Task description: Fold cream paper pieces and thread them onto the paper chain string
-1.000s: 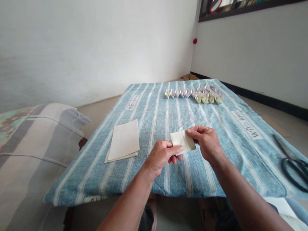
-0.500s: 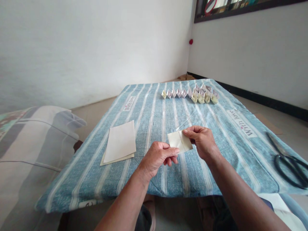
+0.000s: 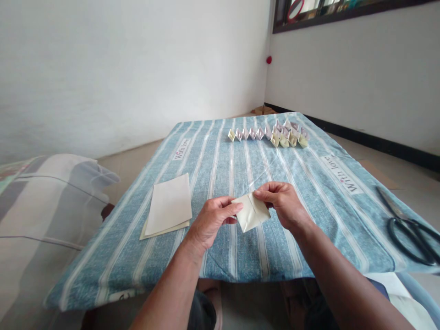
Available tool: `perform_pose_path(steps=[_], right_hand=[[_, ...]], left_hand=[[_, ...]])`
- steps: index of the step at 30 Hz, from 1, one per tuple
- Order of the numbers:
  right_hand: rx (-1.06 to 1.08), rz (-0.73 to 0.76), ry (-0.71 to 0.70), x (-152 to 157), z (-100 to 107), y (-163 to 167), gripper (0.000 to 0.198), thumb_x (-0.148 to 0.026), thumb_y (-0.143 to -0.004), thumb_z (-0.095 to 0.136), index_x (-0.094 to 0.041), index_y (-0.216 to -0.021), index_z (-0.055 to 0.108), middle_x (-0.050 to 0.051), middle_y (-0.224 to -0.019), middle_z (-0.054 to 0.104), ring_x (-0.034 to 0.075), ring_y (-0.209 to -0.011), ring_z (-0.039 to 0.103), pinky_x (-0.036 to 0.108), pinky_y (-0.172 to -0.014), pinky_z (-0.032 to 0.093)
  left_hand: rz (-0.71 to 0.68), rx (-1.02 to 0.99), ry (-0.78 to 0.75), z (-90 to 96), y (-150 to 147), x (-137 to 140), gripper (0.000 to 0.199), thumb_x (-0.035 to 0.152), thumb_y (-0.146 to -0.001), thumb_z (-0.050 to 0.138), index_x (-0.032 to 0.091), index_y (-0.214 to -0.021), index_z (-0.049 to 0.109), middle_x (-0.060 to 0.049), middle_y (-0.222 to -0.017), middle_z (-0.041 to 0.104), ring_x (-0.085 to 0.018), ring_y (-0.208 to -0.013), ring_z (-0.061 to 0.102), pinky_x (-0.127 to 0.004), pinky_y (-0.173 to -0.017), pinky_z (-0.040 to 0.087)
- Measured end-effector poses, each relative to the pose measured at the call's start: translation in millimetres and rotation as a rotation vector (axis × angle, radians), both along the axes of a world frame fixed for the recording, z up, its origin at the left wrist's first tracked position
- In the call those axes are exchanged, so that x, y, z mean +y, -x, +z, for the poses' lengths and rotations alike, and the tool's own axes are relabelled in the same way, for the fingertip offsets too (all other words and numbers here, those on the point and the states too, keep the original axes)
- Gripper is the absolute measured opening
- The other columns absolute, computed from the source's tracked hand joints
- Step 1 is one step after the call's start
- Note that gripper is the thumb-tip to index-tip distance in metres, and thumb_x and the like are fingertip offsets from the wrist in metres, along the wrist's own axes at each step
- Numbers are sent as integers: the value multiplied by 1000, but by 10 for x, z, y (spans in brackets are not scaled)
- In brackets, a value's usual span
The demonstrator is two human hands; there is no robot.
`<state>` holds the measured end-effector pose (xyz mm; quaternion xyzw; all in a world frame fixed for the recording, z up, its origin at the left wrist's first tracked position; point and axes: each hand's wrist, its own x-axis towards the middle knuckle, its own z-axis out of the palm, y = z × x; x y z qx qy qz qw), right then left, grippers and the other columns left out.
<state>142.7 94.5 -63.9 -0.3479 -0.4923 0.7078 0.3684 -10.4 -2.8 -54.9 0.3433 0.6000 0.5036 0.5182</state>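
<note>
A small folded square of cream paper (image 3: 252, 213) is held over the near part of the table, with crease lines across its face. My left hand (image 3: 215, 217) pinches its left corner between thumb and fingers. At the upper right edge, my right hand (image 3: 283, 201) grips the same paper, thumb on top. The fingers beneath the paper are partly hidden. Left of my hands lies a stack of flat paper sheets (image 3: 171, 204), white over cream. Toward the far side stand several folded paper boats (image 3: 252, 133) in rows, some pale purple and some yellowish.
Black-handled scissors (image 3: 410, 229) lie at the table's right edge. A blue striped cloth (image 3: 206, 183) covers the table. Grey and white checked fabric (image 3: 58, 206) bulges up on the left, and white walls (image 3: 137, 68) stand behind.
The folded paper has turned, so one corner now points down toward me. My left hand's thumb has shifted from its lower edge to the left corner. The view has shifted slightly.
</note>
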Motion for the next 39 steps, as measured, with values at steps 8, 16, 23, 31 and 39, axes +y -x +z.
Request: perform_pose_path(steps=[8, 16, 23, 31, 39], right_hand=[[-146, 262, -130, -116, 11, 28, 12, -26, -60, 76, -17, -55, 69, -2, -48, 57, 8, -45, 42, 21, -42, 30], [-157, 297, -95, -102, -18, 38, 18, -32, -62, 79, -17, -56, 70, -3, -47, 55, 7, -45, 40, 22, -43, 29], [-135, 432, -79, -24, 1, -59, 30, -44, -65, 81, -16, -70, 74, -1, -56, 61, 8, -49, 50, 22, -47, 36], [-85, 353, -71, -84, -26, 15, 33, -42, -59, 86, -16, -57, 66, -3, -47, 58, 8, -42, 50, 21, -44, 37], [9, 229, -49, -121, -17, 51, 31, -42, -62, 84, -17, -55, 66, -1, -43, 60, 9, -40, 52, 22, -45, 39]], left_hand=[[-148, 218, 28, 44, -21, -21, 25, 37, -68, 73, 13, -63, 70, 2, -55, 53, -10, -55, 43, -25, -55, 29], [-125, 239, 29, 19, -27, -20, 32, 42, -65, 74, 14, -55, 64, 4, -52, 46, -9, -53, 38, -25, -54, 25], [76, 165, -30, 27, 5, -31, 28, 38, -66, 74, 14, -56, 63, 3, -51, 48, -9, -51, 39, -24, -52, 27], [243, 62, -184, -31, 33, -34, 26, 36, -66, 77, 14, -59, 65, 3, -51, 50, -10, -52, 44, -23, -53, 31], [260, -85, -203, -11, -3, -31, 23, 33, -64, 79, 13, -62, 68, 2, -53, 52, -12, -54, 50, -24, -56, 38]])
